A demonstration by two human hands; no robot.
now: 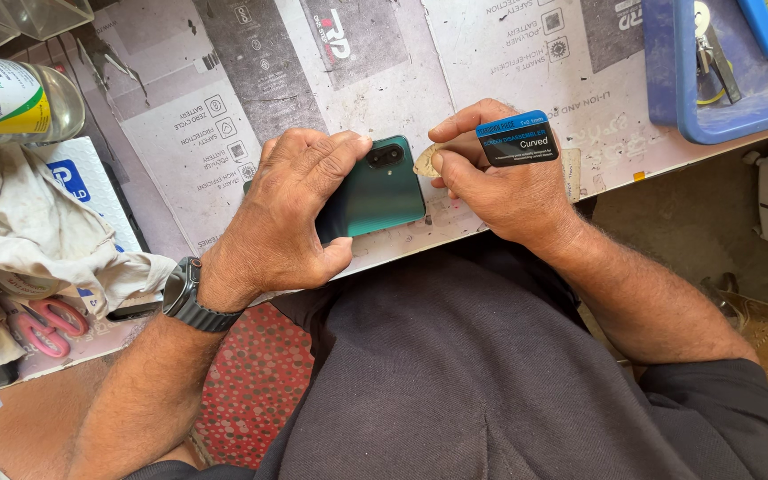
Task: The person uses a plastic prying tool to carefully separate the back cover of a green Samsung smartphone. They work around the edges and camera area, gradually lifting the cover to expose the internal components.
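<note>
Prying at the phone's back edge, by the look of it. Left hand clamped over the green phone at the bench's near edge. Right hand, just right of the phone, pinching a pale pick against its corner, plus a black-and-blue card. Next: steady, shallow pressure along the seam. Far left of the phone, a clear bottle with white, green and yellow label; far right, a blue tray.

A paper-covered workbench stands over a red patterned carpet in daylight.
</note>
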